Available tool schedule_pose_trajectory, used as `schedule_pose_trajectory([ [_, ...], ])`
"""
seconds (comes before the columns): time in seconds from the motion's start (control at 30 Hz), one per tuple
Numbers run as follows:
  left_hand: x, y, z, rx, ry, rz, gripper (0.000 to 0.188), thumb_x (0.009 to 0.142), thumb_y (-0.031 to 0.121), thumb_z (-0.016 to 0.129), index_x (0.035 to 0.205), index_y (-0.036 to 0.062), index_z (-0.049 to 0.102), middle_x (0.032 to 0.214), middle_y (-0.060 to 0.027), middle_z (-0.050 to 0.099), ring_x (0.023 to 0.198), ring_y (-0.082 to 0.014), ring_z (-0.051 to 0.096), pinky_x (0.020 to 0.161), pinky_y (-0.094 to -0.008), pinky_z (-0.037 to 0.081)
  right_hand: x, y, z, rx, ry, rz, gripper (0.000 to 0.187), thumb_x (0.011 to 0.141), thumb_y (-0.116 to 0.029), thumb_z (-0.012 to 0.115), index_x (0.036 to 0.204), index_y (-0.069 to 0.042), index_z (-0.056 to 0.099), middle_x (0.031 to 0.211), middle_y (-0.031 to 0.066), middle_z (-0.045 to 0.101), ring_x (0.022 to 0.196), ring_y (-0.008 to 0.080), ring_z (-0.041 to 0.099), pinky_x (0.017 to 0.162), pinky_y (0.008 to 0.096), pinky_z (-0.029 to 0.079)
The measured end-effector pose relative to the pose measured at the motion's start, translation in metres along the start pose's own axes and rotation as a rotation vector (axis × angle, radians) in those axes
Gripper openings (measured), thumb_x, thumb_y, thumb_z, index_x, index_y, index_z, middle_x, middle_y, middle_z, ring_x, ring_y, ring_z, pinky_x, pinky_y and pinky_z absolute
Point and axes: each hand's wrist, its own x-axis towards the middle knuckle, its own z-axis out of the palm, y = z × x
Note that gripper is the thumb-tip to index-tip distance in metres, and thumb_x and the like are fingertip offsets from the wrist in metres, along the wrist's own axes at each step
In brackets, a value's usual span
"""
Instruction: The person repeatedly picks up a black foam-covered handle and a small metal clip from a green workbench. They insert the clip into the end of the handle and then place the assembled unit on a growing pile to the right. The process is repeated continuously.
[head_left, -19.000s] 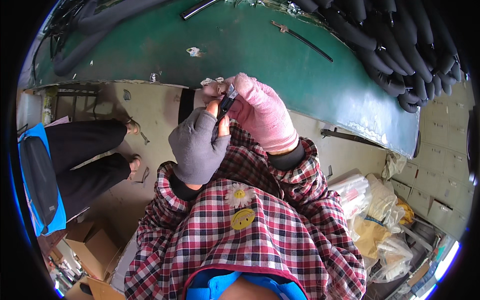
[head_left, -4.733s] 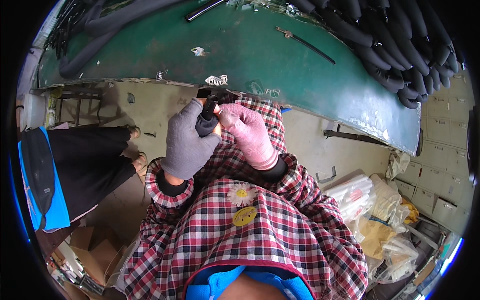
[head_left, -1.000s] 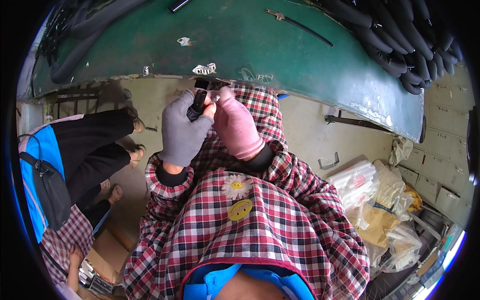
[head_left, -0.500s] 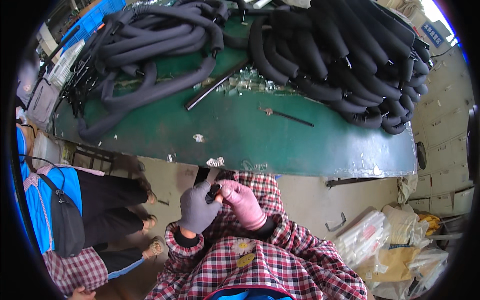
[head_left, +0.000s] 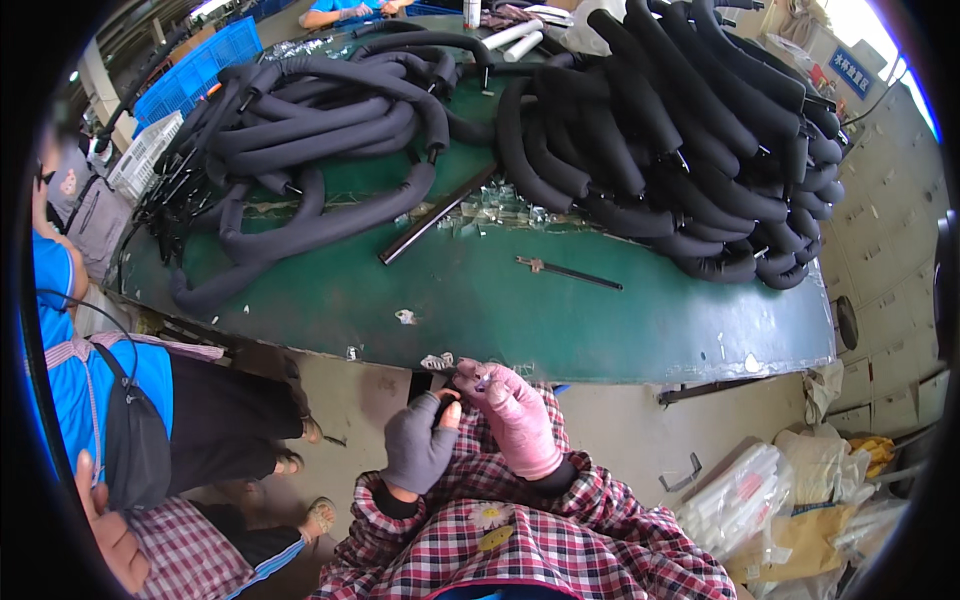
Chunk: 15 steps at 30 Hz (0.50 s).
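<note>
While the left hand point(head_left: 420, 448), in a grey glove with bare fingertips, curls its thumb and fingers around a small dark piece point(head_left: 447, 406) that is mostly hidden, the right hand point(head_left: 515, 415), in a pink glove, pinches a tiny shiny scrap point(head_left: 484, 383) between thumb and fingers. Both hands sit close together just off the near edge of the green bench point(head_left: 480, 320), above the lap of the person's checked garment point(head_left: 610, 540), with the dark piece between them on the left hand's side; its exact shape I cannot tell. Near the fingertips a crumpled white scrap point(head_left: 437, 361) lies at the bench's edge. Farther in, a thin black strip point(head_left: 580, 276) with a metal end lies flat, and a dark glossy tube point(head_left: 437, 213) lies slantwise to its left. Black foam-covered tubes are heaped at the back, one tangled pile point(head_left: 330, 140) to the left and a thicker pile point(head_left: 680, 150) to the right. At the left stands a co-worker in a blue shirt point(head_left: 142, 385), and clear bags of white tubes point(head_left: 740, 490) rest on the floor at the right
</note>
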Motion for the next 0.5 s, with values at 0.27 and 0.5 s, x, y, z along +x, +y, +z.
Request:
schedule_pose_trajectory([
  [0.27, 0.002, 0.01, 0.01, 0.177, -0.002, 0.091, 0.03, 0.093, 0.03, 0.063, 0.106, 0.0029, 0.067, 0.088, -0.0186, 0.069, 0.073, -0.0384, 0.067, 0.062, -0.0468, 0.052, -0.001, 0.0, -0.011, 0.087, -0.116, 0.266, 0.044, 0.097, -0.034, 0.067, 0.122, 0.002, 0.063, 0.135, 0.0159, 0.06, 0.123, 0.0271, 0.056, 0.106, 0.0403, 0.044],
  [0.5, -0.002, 0.008, 0.016, 0.276, -0.042, 0.106, 0.028, 0.092, 0.028, 0.062, 0.108, 0.0054, 0.063, 0.088, -0.0171, 0.069, 0.07, -0.0381, 0.066, 0.058, -0.0479, 0.052, -0.001, 0.004, -0.021, 0.14, -0.122, 0.312, 0.043, 0.098, -0.031, 0.066, 0.124, 0.004, 0.062, 0.131, 0.0154, 0.063, 0.093, 0.0175, 0.068, 0.093, 0.035, 0.052],
])
